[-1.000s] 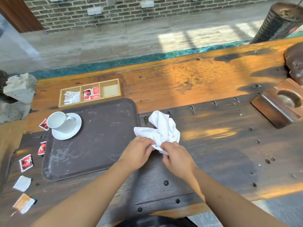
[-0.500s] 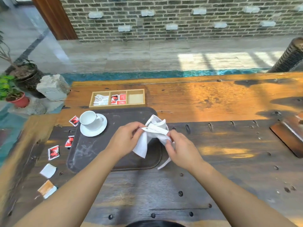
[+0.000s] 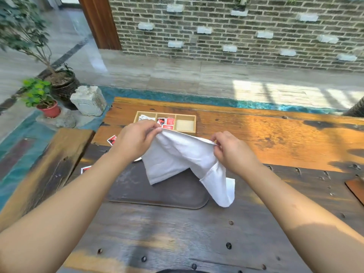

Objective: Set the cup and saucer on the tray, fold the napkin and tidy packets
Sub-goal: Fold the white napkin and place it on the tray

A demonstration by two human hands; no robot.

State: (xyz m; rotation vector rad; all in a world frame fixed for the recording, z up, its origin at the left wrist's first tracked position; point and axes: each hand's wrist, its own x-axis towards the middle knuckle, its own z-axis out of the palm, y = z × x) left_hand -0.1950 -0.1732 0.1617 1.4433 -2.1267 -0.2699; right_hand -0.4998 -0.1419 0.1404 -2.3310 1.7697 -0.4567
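A white cloth napkin (image 3: 177,158) hangs in the air above the dark brown tray (image 3: 167,192). My left hand (image 3: 136,138) pinches its top left edge and my right hand (image 3: 230,150) pinches its top right edge, stretching it between them. One corner of the napkin droops to the table right of the tray. The cup is hidden behind my left hand; only a sliver of the white saucer (image 3: 137,159) shows under my wrist. Red packets (image 3: 112,139) lie loose on the table left of the tray.
A wooden three-part box (image 3: 186,126) at the back holds white packets on the left, red packets in the middle and nothing on the right. A brown wooden piece (image 3: 356,189) lies at the right edge. Potted plants and a stone stand beyond the table's left end.
Both hands have lifted the napkin higher and pulled apart, spreading it out wide. The view has tilted up and shifted, so the cup is now behind my left hand.
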